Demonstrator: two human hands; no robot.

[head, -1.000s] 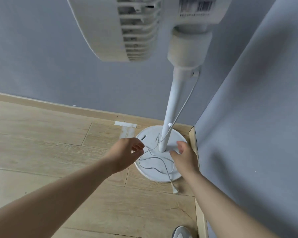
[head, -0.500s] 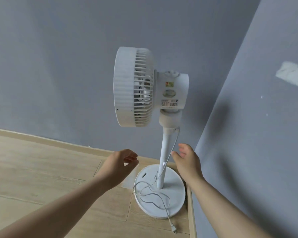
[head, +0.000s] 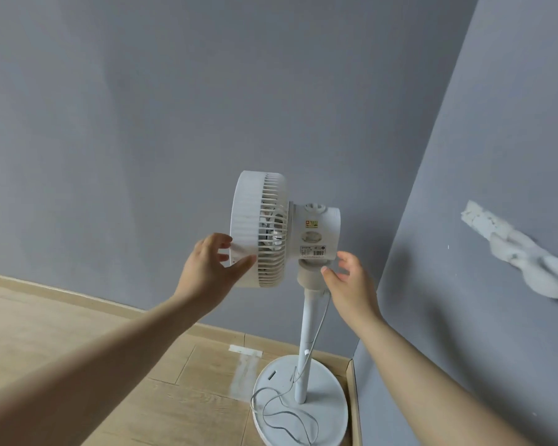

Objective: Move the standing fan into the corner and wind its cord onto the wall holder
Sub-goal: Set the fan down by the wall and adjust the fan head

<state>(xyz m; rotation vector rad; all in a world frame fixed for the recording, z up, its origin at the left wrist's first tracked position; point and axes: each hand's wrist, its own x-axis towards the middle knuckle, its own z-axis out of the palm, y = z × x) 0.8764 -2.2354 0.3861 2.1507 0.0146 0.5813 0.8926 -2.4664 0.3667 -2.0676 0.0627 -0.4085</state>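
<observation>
My left hand (head: 208, 268), fingers released, reaches the fan (head: 316, 233) head's rim; right hand (head: 348, 284) hangs relaxed beside its neck, the cord (head: 287, 412) loose.

The white fan (head: 316, 235) has two stickers on the round part behind its cage. The top sticker (head: 312, 224) is small, red on one side and yellow on the other, and its marks are too tiny to read. The white label (head: 312, 251) lower down has rows of little print and small dark marks, all too small and blurry to read.
</observation>
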